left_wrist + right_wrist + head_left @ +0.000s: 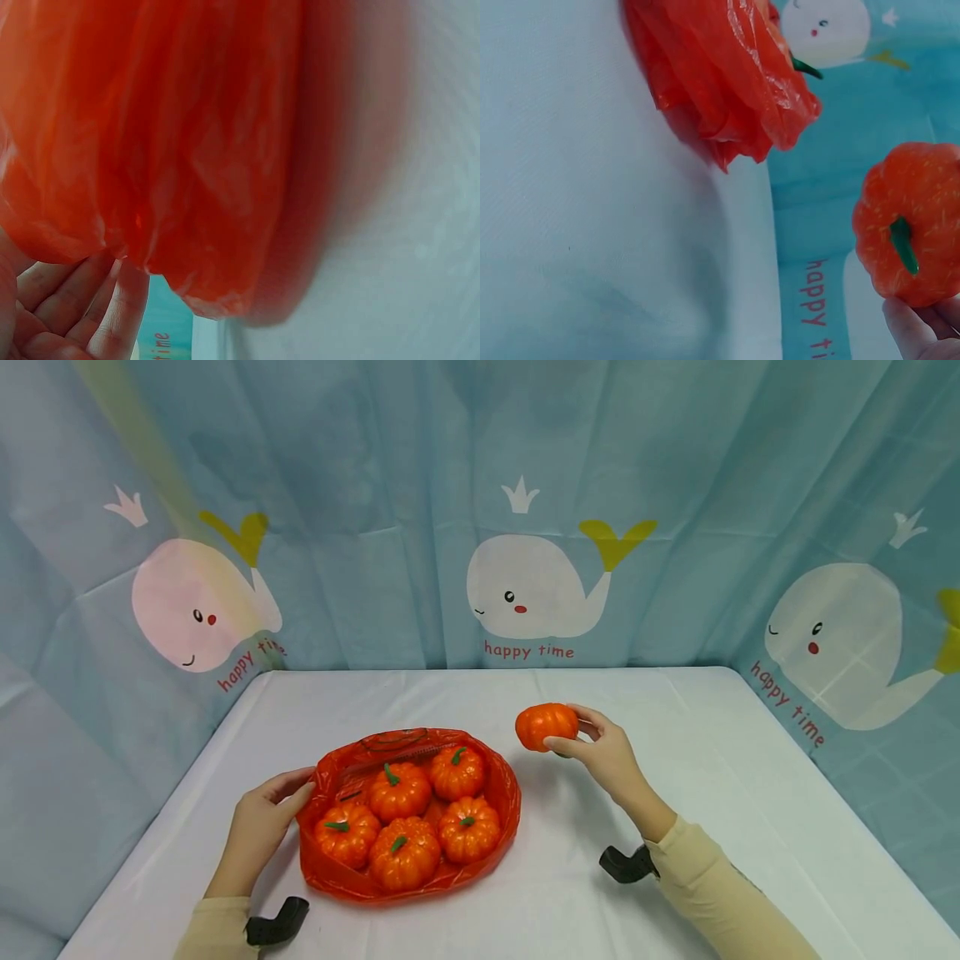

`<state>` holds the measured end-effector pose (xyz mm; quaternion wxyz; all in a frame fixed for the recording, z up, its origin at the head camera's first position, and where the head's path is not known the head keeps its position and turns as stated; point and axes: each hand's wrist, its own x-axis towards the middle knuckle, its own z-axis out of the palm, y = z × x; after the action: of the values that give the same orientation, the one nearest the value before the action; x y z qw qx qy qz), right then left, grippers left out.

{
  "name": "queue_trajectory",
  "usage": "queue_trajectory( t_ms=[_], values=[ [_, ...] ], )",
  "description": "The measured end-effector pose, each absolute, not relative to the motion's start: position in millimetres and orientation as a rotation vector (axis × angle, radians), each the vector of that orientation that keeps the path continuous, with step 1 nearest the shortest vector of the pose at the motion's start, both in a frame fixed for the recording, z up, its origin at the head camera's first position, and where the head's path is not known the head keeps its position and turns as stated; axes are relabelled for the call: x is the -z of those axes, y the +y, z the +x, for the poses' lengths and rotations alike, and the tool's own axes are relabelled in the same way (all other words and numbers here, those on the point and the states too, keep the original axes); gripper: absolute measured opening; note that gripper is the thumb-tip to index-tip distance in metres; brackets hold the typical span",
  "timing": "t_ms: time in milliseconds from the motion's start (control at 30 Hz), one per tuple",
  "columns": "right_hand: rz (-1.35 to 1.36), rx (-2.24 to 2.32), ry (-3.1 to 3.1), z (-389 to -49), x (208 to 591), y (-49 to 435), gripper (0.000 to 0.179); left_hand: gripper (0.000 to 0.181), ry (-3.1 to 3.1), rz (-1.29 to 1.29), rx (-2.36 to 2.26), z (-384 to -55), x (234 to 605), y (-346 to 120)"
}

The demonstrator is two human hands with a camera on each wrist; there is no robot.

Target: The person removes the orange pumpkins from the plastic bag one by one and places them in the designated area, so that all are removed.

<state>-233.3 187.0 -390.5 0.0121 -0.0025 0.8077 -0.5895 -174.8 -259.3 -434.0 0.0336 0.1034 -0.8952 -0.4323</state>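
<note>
- Right hand (611,752) holds one small orange pumpkin (547,727) up off the surface (720,793), just right of the bag. Fingers on top & thumb underneath, curled round it; grip looks steady.
- In the right wrist view the pumpkin's green stem (903,244) faces the cam, fingertips (915,326) only at the lower edge, so it's held by the body, not the stem.
- Left hand (258,827) is at the left rim of the red plastic bag (330,877). Fingers fairly straight, lying along the plastic; whether they pinch it I can't tell. Left wrist view shows only relaxed fingers (112,315) right by the film.
- Five more pumpkins (408,822) sit inside the bag, packed close & touching, stems mostly up.
- My take on doing this bit well: keep the bag mouth spread & pinned w/ the left hand, since the thin film will likely slide or fold. Move the held one over the rim, not through it.
- Free room looks best at the far side of the bag, by the flattened handle (393,741).
- The pumpkin itself: ribbed, glossy, bright orange w/ pale flecks, short bent stem. Prob. light foam or plastic, so an easy grip should do.
</note>
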Motion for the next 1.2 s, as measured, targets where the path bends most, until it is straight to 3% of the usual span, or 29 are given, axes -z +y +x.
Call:
queue_trajectory(
  t_ms=[700, 1200],
  values=[
    [0.084, 1.813, 2.481, -233.5, 397.0, 194.8, 0.072, 0.058, -2.757, 0.329, 1.351, -175.2, 434.9, -259.7],
    [0.305, 2.024, 2.18, -240.9, 401.9, 202.4, 0.067, 0.058, -2.761, 0.327, 1.352, -174.3, 432.8, -258.4]
  ],
)
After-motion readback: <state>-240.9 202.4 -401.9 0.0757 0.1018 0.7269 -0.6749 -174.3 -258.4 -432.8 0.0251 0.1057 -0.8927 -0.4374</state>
